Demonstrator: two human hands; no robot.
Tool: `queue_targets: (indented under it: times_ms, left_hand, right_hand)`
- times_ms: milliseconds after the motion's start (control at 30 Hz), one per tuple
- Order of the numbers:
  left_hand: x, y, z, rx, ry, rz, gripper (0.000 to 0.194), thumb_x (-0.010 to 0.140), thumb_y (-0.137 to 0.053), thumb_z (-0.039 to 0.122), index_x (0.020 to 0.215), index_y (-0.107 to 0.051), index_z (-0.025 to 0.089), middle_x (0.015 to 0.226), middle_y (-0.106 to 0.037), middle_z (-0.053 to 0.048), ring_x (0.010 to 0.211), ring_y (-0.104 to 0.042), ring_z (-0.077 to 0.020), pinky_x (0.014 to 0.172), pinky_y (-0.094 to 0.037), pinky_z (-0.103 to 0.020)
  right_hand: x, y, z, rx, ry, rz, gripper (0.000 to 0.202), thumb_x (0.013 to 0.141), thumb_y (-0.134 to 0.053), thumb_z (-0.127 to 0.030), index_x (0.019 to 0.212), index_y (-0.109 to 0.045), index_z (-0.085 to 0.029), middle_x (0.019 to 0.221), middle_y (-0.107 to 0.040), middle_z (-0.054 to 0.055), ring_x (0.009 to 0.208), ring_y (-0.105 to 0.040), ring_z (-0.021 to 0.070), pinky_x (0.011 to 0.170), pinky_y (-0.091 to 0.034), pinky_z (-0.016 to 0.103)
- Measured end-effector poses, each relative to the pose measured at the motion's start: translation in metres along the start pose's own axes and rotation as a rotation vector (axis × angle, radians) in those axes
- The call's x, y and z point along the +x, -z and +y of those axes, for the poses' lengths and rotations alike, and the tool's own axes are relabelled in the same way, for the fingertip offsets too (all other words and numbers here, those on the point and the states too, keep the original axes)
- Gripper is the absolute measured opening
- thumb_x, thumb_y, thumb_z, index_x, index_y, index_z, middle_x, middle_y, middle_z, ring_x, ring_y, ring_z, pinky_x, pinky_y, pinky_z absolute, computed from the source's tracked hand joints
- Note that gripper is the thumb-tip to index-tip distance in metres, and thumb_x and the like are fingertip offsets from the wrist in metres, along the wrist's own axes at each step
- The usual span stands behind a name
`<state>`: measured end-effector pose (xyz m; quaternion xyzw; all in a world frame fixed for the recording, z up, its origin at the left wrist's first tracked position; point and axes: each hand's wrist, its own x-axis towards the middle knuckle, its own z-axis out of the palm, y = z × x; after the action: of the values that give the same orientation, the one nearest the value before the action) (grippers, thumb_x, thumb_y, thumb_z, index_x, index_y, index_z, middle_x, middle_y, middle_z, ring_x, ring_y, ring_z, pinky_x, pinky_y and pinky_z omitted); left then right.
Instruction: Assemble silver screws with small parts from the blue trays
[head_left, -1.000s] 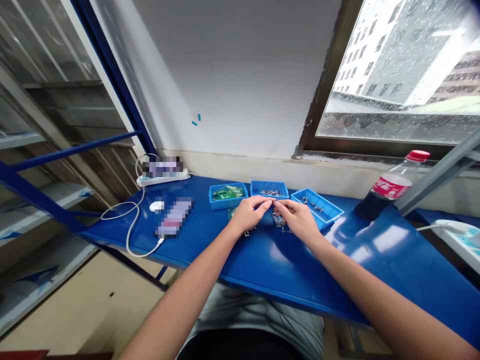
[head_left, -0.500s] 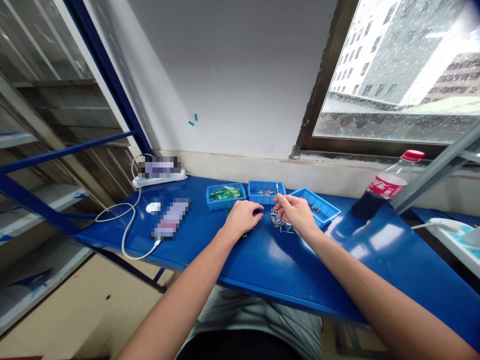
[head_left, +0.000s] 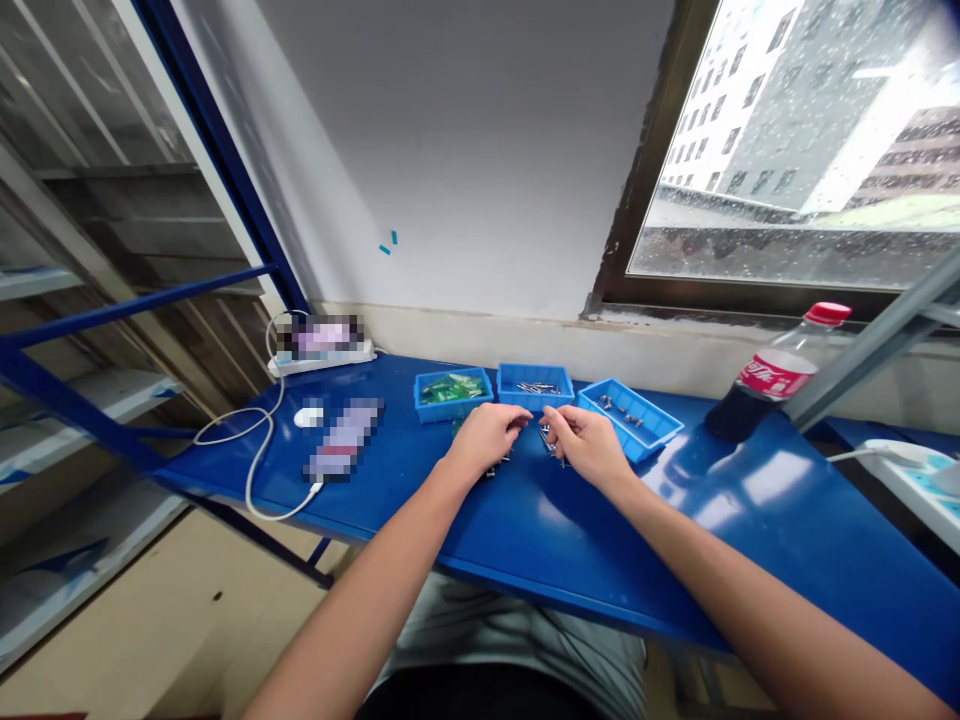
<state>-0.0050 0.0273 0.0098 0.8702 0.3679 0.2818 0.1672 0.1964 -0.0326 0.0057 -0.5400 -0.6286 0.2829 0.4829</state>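
My left hand (head_left: pixel 486 438) hovers over the blue table, its fingers curled and thumb and forefinger close together. Whatever it pinches is too small to make out. A few small dark metal pieces (head_left: pixel 498 464) lie beside and partly under it. My right hand (head_left: pixel 589 443) faces it across a narrow gap, fingers closed in a pinch whose contents are hidden. Beneath its fingertips is a loose pile of thin silvery metal pins (head_left: pixel 553 450), partly covered by the hand. Behind the hands stands a blue bin (head_left: pixel 535 400) with similar pins inside.
A blue bin (head_left: pixel 453 411) of green pieces stands left, another blue bin (head_left: pixel 654 440) with small metal parts right. A cola bottle (head_left: pixel 765 380) stands further right. On the left lie a blurred-out phone (head_left: pixel 345 440), a white cable (head_left: pixel 251 480) and a power strip (head_left: pixel 322 360).
My right hand has turned its fingertips down and toward the left hand. The thin metal pin that stood upright in its fingers no longer shows. My left fingers have drawn closer together.
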Motion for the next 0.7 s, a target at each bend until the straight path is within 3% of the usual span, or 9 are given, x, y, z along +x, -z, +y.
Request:
queue_targets:
  times_ms: [200,333,533,700]
  left_hand:
    - [0.003,-0.001,0.01,-0.171,-0.015,0.116,0.029,0.088,-0.061,0.007,0.11,-0.075,0.019,0.109,-0.079,-0.007,0.097,-0.075,-0.021,0.092,-0.06,-0.034]
    - [0.004,-0.002,0.019,-0.413,0.022,0.216,0.022,0.091,-0.063,0.013,0.11,-0.072,0.018,0.117,-0.074,-0.009,0.093,-0.075,-0.0182,0.083,-0.063,-0.031]
    - [0.006,-0.006,0.016,-0.627,0.125,0.18,0.031,0.085,-0.069,0.012,0.115,-0.07,0.017,0.126,-0.073,-0.013,0.097,-0.075,-0.0204,0.084,-0.064,-0.034]
    - [0.006,-0.008,0.013,-0.576,0.155,0.148,0.028,0.086,-0.068,0.012,0.114,-0.072,0.016,0.122,-0.075,-0.012,0.101,-0.075,-0.0219,0.089,-0.063,-0.036]
  right_hand:
    - [-0.002,-0.002,0.003,-0.03,0.042,-0.007,0.047,0.099,-0.055,-0.064,0.083,-0.071,-0.023,0.069,-0.072,0.004,0.053,-0.065,0.0201,0.054,-0.051,0.032]
    - [-0.001,-0.003,0.003,-0.002,0.11,0.032,0.033,0.097,-0.064,-0.054,0.102,-0.072,-0.022,0.086,-0.076,0.007,0.073,-0.072,0.0226,0.065,-0.057,0.033]
    - [-0.001,-0.007,0.002,-0.049,0.232,0.011,0.025,0.096,-0.064,-0.043,0.106,-0.074,-0.023,0.106,-0.076,0.01,0.09,-0.071,0.0241,0.071,-0.059,0.035]
    - [0.0,-0.007,0.006,-0.149,0.267,-0.001,0.019,0.098,-0.06,-0.034,0.106,-0.074,-0.023,0.104,-0.075,0.008,0.09,-0.071,0.0233,0.078,-0.059,0.037]
